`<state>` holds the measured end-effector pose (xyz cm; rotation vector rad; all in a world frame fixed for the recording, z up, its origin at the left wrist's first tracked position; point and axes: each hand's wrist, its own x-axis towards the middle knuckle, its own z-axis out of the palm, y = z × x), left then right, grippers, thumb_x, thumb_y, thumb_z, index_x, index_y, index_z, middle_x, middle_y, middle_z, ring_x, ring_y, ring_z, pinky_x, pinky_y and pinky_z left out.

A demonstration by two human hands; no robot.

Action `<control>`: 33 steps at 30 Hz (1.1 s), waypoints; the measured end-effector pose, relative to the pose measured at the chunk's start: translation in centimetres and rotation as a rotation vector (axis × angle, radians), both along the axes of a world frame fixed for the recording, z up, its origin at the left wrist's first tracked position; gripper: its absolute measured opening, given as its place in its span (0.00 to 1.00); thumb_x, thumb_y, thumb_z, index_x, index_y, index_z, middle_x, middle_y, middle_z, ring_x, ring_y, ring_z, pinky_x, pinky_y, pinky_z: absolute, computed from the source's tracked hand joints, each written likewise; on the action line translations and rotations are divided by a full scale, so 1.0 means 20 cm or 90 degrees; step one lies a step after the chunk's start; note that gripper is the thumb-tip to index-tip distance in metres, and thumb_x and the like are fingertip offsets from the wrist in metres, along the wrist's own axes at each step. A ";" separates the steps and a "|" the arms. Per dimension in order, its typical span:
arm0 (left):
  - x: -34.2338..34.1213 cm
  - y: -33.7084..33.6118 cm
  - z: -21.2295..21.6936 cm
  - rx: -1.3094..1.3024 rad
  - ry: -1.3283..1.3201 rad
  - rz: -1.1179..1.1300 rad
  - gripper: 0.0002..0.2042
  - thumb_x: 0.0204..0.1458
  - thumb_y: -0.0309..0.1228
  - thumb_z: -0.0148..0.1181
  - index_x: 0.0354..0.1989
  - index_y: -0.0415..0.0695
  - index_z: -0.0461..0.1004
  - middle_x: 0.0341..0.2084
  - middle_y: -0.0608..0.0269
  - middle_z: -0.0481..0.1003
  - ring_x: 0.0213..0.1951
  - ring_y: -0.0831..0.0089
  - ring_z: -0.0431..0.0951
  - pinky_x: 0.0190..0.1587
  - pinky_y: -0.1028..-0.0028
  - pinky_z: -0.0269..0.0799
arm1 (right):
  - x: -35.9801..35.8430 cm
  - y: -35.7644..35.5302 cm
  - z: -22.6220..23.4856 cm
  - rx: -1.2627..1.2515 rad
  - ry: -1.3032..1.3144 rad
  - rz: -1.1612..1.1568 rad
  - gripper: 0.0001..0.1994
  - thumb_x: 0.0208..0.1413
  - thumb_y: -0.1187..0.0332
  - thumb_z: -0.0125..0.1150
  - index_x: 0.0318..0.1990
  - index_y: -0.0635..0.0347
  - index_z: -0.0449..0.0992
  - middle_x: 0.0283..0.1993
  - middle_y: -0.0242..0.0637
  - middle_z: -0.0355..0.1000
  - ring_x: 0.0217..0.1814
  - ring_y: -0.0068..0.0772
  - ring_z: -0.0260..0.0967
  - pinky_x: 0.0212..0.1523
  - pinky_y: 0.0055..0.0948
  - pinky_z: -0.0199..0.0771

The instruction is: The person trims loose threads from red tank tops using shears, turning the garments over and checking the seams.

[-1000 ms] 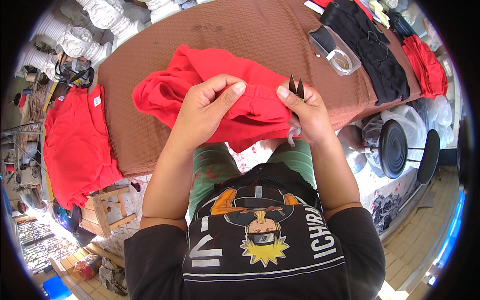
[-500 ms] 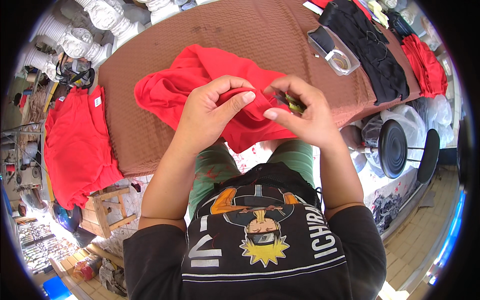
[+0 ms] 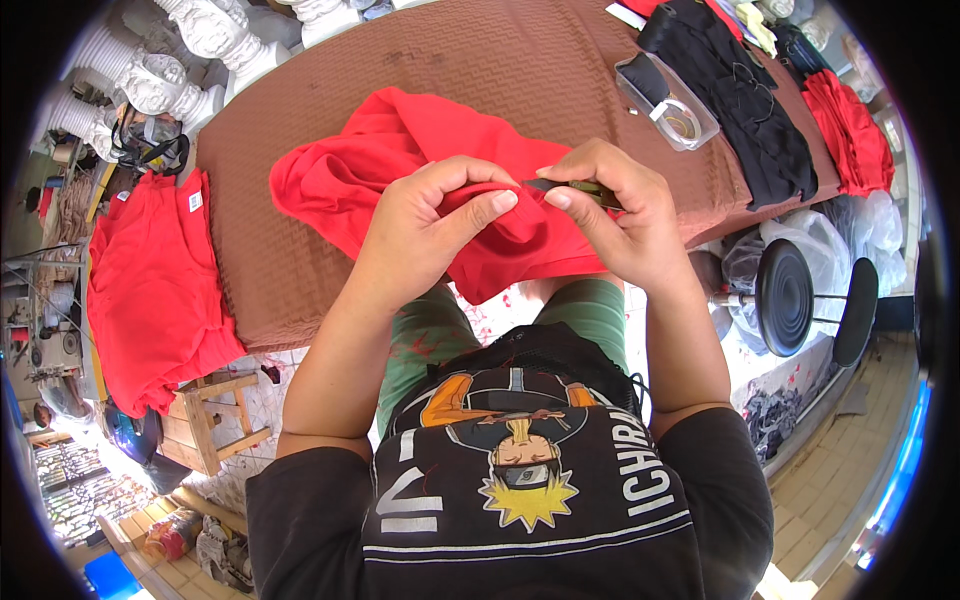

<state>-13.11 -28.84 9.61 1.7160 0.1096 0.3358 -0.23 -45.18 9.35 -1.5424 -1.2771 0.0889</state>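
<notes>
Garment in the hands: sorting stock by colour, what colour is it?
Plain red garment, seen in the head view.

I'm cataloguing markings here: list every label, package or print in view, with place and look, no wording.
Small white rectangular tag: on the red folded garment stack, far left.
Clear plastic rectangular box: on the brown textured tabletop, upper right.
Printed cartoon graphic: on the person's black shirt, orange, yellow and white.

The red shirt [image 3: 420, 170] is soft matt cloth, creased; the small snips [image 3: 575, 187] look like dark metal. The table [image 3: 500, 70] wears a brown cover of ribbed, zigzag-textured matt cloth. The tray [image 3: 668, 100] is clear glossy plastic, the stool [image 3: 215, 420] bare rough wood
</notes>
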 end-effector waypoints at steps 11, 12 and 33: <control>0.03 -0.04 -0.01 -0.101 -0.107 0.031 0.08 0.53 0.26 0.56 0.40 0.38 0.74 0.39 0.62 0.76 0.42 0.79 0.74 0.45 0.78 0.68 | -0.03 0.06 -0.11 0.045 0.166 -0.023 0.12 0.44 0.82 0.63 0.38 0.64 0.72 0.34 0.31 0.72 0.38 0.18 0.69 0.39 0.18 0.69; 0.04 -0.04 -0.01 -0.148 -0.104 0.034 0.09 0.54 0.26 0.56 0.41 0.38 0.74 0.40 0.61 0.75 0.43 0.79 0.73 0.46 0.78 0.68 | -0.05 0.07 -0.10 0.067 0.202 0.000 0.12 0.45 0.82 0.63 0.38 0.64 0.72 0.34 0.31 0.72 0.39 0.18 0.69 0.39 0.18 0.69; 0.04 -0.05 -0.07 -0.190 -0.053 0.062 0.12 0.52 0.25 0.59 0.44 0.35 0.74 0.35 0.63 0.77 0.37 0.82 0.74 0.42 0.81 0.70 | -0.08 0.06 -0.05 0.110 -0.052 -0.090 0.12 0.45 0.77 0.64 0.40 0.64 0.74 0.36 0.41 0.71 0.36 0.35 0.72 0.34 0.26 0.74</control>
